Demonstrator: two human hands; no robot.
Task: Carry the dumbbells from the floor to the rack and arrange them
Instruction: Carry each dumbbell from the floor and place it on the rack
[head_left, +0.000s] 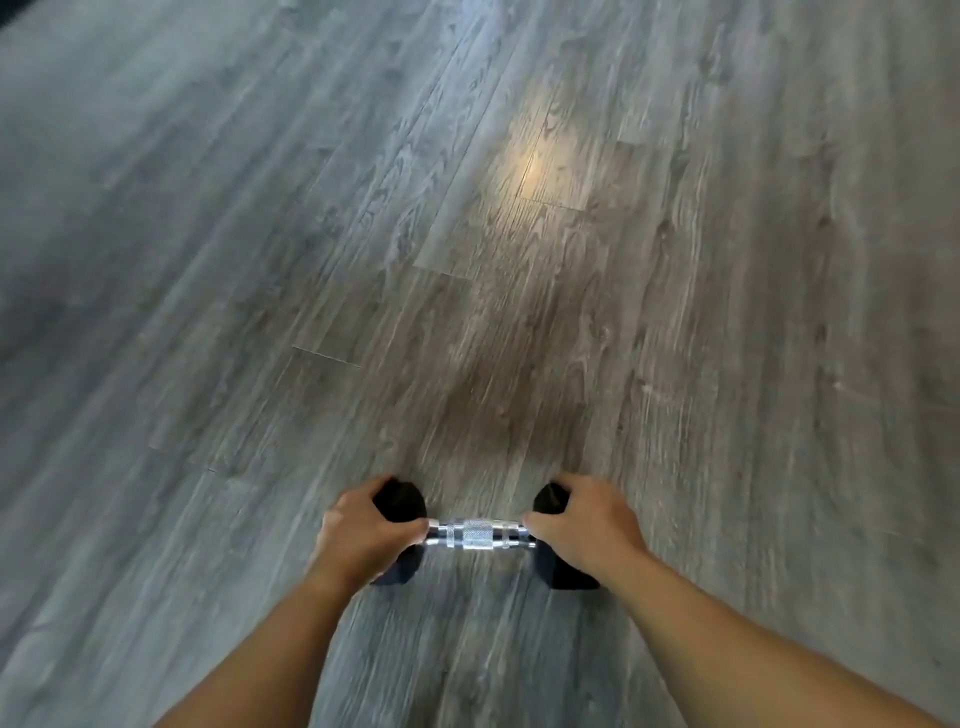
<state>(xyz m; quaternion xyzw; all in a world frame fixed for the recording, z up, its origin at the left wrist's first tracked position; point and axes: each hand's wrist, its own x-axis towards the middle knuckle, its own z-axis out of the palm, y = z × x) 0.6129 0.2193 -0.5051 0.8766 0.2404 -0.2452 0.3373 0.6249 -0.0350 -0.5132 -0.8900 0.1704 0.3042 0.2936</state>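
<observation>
Dumbbell (480, 535) held over wood floor (467, 234), near bottom edge of view. Left hand (363, 530), right hand (582, 525) each clamped over black head. Rack not visible. Advise: keep bar level, arms close, walk steadily.

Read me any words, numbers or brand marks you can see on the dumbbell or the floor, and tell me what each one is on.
None can be read.
Dumbbell: the chrome handle shows only knurling; the black heads are mostly covered by the left hand and right hand, and no weight number shows.
Floor: grey wood grain only, blurred, no signs.
</observation>
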